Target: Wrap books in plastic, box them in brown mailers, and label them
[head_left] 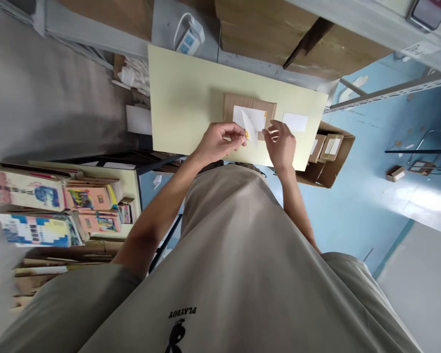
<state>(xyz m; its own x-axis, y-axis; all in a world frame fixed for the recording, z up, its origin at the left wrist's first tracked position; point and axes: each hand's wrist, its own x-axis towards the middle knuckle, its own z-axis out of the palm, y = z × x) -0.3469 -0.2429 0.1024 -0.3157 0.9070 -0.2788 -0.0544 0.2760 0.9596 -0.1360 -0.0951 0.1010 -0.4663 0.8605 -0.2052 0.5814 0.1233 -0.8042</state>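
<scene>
A flat brown cardboard parcel (250, 100) lies on the pale yellow tabletop (183, 98). A white paper sheet or label (257, 117) with small yellow marks rests on it, and part of this paper is lifted and turned over at its near side. Thumb and fingers of my left hand (222, 141) pinch the lifted part near a yellow mark. My right hand (281, 144) hovers at the parcel's right edge, its fingers loosely curled and apart, with nothing visible in them. Just beyond it, a white slip (294, 122) lies flat on the tabletop.
An open carton (340, 159) with small labelled boxes stands right of the table. Behind are a white power strip (191, 39) and large cardboard boxes (264, 34). Stacked books (29, 189) sit on the left. A metal rack bar (385, 93) slants at the right.
</scene>
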